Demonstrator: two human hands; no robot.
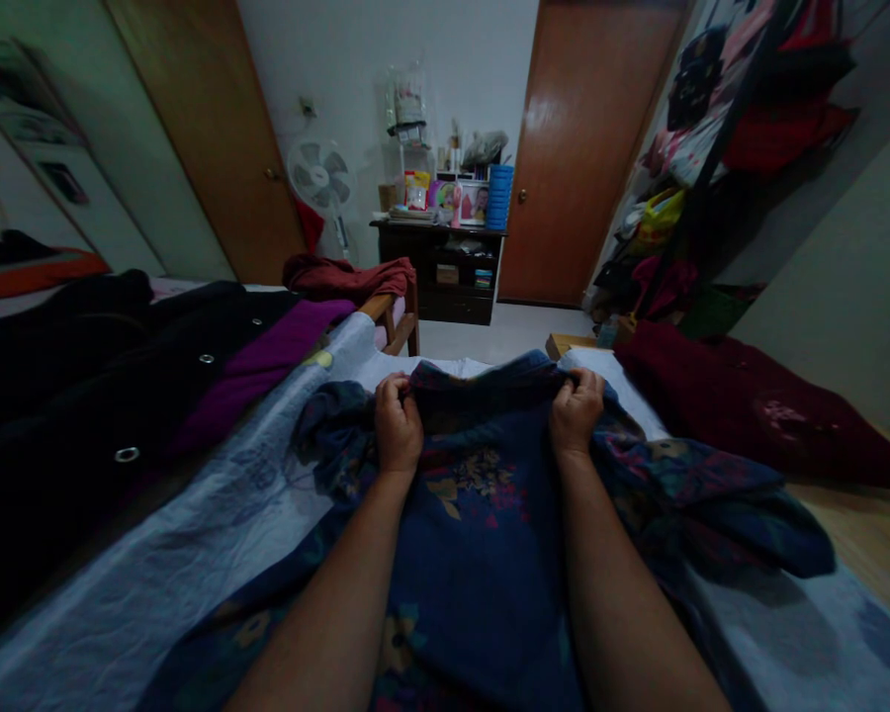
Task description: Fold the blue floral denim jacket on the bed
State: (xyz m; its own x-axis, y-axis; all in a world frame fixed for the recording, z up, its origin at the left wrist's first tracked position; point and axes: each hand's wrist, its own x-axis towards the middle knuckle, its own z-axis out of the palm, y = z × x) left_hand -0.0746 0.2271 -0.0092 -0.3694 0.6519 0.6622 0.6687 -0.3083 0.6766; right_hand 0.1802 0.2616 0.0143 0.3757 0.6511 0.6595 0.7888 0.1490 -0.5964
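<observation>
A dark blue garment [482, 554] with a flower pattern lies spread over a pale sheet [215, 534]. My left hand [399, 425] is closed on its far edge, left of the middle. On the right, my right hand [577, 410] grips the same edge, which stretches between both hands. One sleeve lies bunched beyond my left hand, and the other reaches out to the right. Both forearms pass over the cloth.
Black and purple clothes [259, 366] lie along the left. A maroon cushion [771, 405] is at the right. Beyond the bed's end are a red cloth [348, 277] on a wooden rail, a fan [321, 178] and a dark cabinet [445, 272].
</observation>
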